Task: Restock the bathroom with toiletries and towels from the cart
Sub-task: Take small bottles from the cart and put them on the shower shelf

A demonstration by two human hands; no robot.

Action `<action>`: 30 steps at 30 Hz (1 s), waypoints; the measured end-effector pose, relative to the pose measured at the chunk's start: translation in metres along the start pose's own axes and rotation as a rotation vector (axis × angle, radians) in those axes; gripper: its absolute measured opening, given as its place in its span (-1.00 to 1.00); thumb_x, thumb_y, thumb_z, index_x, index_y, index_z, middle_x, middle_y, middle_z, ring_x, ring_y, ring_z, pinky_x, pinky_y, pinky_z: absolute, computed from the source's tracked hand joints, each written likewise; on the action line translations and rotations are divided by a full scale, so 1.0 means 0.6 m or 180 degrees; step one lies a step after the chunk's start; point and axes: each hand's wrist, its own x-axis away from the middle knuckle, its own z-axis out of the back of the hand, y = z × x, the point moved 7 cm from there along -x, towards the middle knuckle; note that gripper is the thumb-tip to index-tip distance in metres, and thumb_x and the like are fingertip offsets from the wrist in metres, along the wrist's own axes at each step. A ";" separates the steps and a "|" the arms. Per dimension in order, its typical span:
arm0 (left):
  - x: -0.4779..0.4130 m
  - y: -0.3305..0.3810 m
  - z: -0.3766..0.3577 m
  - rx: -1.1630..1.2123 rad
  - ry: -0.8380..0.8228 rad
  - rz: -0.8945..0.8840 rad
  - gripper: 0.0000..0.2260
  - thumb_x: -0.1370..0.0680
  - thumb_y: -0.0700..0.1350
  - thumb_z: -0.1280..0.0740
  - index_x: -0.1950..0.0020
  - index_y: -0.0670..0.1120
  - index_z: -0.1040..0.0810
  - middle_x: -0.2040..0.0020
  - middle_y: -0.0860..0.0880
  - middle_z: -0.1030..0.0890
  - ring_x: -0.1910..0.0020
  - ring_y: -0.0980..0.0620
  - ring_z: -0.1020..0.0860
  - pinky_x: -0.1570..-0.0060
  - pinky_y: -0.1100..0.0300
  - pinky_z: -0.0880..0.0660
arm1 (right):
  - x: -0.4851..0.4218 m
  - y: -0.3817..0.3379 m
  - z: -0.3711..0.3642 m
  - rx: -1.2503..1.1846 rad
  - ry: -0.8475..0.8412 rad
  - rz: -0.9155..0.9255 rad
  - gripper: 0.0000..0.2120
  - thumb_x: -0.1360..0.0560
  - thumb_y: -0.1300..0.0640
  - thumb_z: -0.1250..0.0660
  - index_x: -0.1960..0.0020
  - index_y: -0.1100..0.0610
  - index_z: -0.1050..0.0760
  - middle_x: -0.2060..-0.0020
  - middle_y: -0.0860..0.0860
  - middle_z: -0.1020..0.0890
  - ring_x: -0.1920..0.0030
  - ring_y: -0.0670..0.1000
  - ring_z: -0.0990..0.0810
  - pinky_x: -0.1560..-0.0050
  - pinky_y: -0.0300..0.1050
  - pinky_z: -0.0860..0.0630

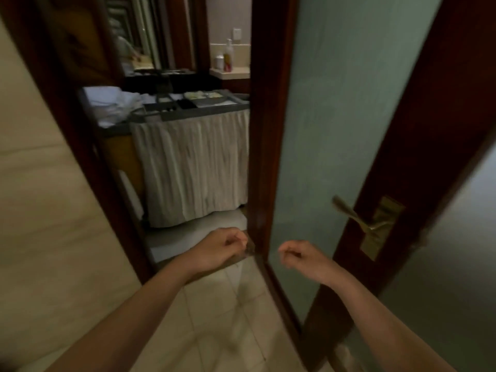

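head view: you stand at a doorway, the housekeeping cart [193, 167] parked just beyond it, the picture smeared by motion.
left hand [222, 247]: fingers clenched into a loose fist, low by the foot of the door jamb [268, 130]; no item shows in it, though blur hides the fingertips.
right hand [303, 256]: fingers clenched too, nothing in them, in front of the frosted glass door [335, 103].
supplies: white towels [112, 103] are heaped on the cart's top at the left; the compartmented toiletry tray [204, 110] sits beside them on the right. a pale stack under the pleated skirt may be more linen; you cannot tell.
step in hand: by the look of it, a walk out to the cart to collect stock; nothing has been picked up yet.
how to do it well: unclench both hands before you reach. take the towels from below with flat palms so the heap holds together, then pinch small items from the tray.
watch for: the gap between jamb and wall is narrow, and the brass door handle [357, 218] juts out on your right; keep your elbows in when you come back loaded.
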 end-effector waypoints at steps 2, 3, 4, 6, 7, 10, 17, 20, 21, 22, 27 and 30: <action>-0.028 -0.027 0.046 -0.0059 0.0193 0.0061 -0.88 -0.53 -0.17 -0.29 0.12 0.03 -0.57 0.13 -0.01 -0.65 0.08 0.01 -0.62 -0.03 0.20 -0.51 | -0.077 -0.010 -0.014 -0.0034 -0.0136 0.0126 -0.80 -0.54 0.31 -0.22 0.14 0.05 -0.51 0.32 -0.04 -0.56 0.31 -0.10 -0.50 0.17 -0.26 -0.43; -0.044 -0.037 0.068 -0.0036 0.0257 0.0085 -0.88 -0.54 -0.17 -0.29 0.12 0.03 -0.57 0.15 0.03 -0.63 0.10 0.06 -0.62 0.02 0.30 -0.50 | -0.118 -0.014 -0.019 -0.0086 -0.0200 0.0173 -0.81 -0.54 0.30 -0.22 0.12 0.06 -0.52 0.31 -0.04 -0.57 0.33 -0.10 -0.52 0.17 -0.24 -0.44; -0.063 -0.048 0.089 -0.0015 0.0314 0.0110 -0.89 -0.55 -0.18 -0.28 0.10 0.02 -0.56 0.15 0.06 -0.61 0.10 0.08 -0.61 0.05 0.35 -0.49 | -0.160 -0.019 -0.022 -0.0149 -0.0250 0.0196 -0.81 -0.54 0.30 -0.22 0.12 0.06 -0.52 0.31 -0.04 -0.58 0.35 -0.12 -0.53 0.20 -0.27 -0.46; -0.104 -0.071 0.130 0.0039 0.0416 0.0216 -0.90 -0.58 -0.19 -0.24 0.04 -0.07 -0.55 0.13 0.02 -0.58 0.07 0.05 -0.59 -0.03 0.27 -0.49 | -0.245 -0.031 -0.021 -0.0308 -0.0317 0.0225 -0.80 -0.54 0.27 -0.23 0.15 0.01 -0.52 0.29 -0.05 -0.59 0.40 -0.22 -0.55 0.30 -0.38 -0.45; -0.127 -0.080 0.149 0.0094 0.0454 0.0287 -0.89 -0.59 -0.20 -0.23 0.01 -0.12 -0.55 0.11 -0.01 -0.57 0.05 0.01 -0.58 -0.07 0.21 -0.49 | -0.286 -0.039 -0.016 -0.0360 -0.0354 0.0252 -0.80 -0.55 0.23 -0.23 0.15 -0.02 -0.51 0.28 -0.07 -0.61 0.41 -0.25 -0.56 0.33 -0.41 -0.43; -0.202 -0.092 0.202 0.0167 0.0555 0.0395 -0.87 -0.60 -0.24 -0.20 -0.04 -0.22 -0.52 0.14 -0.03 -0.53 0.14 0.06 -0.54 0.04 0.29 -0.47 | -0.402 -0.067 0.009 -0.0472 -0.0496 0.0368 -0.83 -0.56 0.21 -0.23 0.14 -0.01 -0.51 0.27 -0.08 -0.60 0.40 -0.28 -0.55 0.33 -0.44 -0.42; -0.339 -0.116 0.298 0.0262 0.1029 0.0544 -0.86 -0.60 -0.19 -0.21 -0.01 -0.18 -0.55 0.14 -0.03 -0.57 0.09 0.05 -0.56 0.08 0.37 -0.46 | -0.613 -0.098 0.049 -0.0748 -0.0738 0.0399 -0.87 -0.56 0.21 -0.23 0.10 0.11 -0.54 0.26 -0.01 -0.60 0.31 -0.14 -0.56 0.37 -0.47 -0.42; -0.390 -0.143 0.334 0.0400 0.1096 0.0624 -0.86 -0.59 -0.20 -0.22 -0.01 -0.19 -0.56 0.12 -0.08 -0.58 0.00 -0.08 -0.57 -0.10 0.06 -0.48 | -0.689 -0.098 0.060 -0.0666 -0.0883 0.0411 -0.85 -0.57 0.15 -0.23 0.09 0.09 -0.56 0.25 -0.02 -0.62 0.28 -0.13 -0.58 0.33 -0.43 -0.45; -0.407 -0.151 0.348 0.0509 0.1134 0.0661 -0.87 -0.59 -0.21 -0.22 -0.01 -0.20 -0.55 0.12 -0.08 -0.58 0.00 -0.09 -0.57 -0.14 0.00 -0.47 | -0.714 -0.097 0.067 -0.0658 -0.0893 0.0379 -0.84 -0.57 0.15 -0.22 0.10 0.06 -0.56 0.24 -0.02 -0.62 0.26 -0.13 -0.58 0.31 -0.41 -0.45; -0.424 -0.161 0.363 0.0609 0.1167 0.0690 -0.88 -0.59 -0.22 -0.23 -0.02 -0.21 -0.54 0.12 -0.08 -0.57 0.02 -0.07 -0.57 -0.16 -0.02 -0.47 | -0.740 -0.095 0.073 -0.0676 -0.0905 0.0339 -0.83 -0.57 0.16 -0.21 0.11 0.05 -0.56 0.23 -0.02 -0.63 0.25 -0.13 -0.59 0.30 -0.40 -0.45; -0.520 -0.207 0.448 0.0770 0.1322 0.0673 -0.88 -0.59 -0.28 -0.20 -0.03 -0.26 -0.52 0.16 -0.09 -0.55 0.10 0.00 -0.55 -0.09 0.09 -0.49 | -0.870 -0.106 0.090 -0.0807 -0.0997 0.0323 -0.82 -0.56 0.20 -0.22 0.10 0.04 -0.57 0.22 -0.02 -0.65 0.25 -0.14 -0.60 0.28 -0.40 -0.47; -0.582 -0.243 0.507 0.0886 0.1413 0.0635 -0.89 -0.58 -0.34 -0.17 -0.02 -0.28 -0.49 0.19 -0.09 -0.53 0.25 0.19 -0.57 0.17 0.40 -0.50 | -0.962 -0.125 0.094 -0.0809 -0.0958 0.0345 -0.85 -0.57 0.18 -0.22 0.00 0.13 -0.56 0.24 -0.03 -0.63 0.26 -0.13 -0.58 0.30 -0.41 -0.48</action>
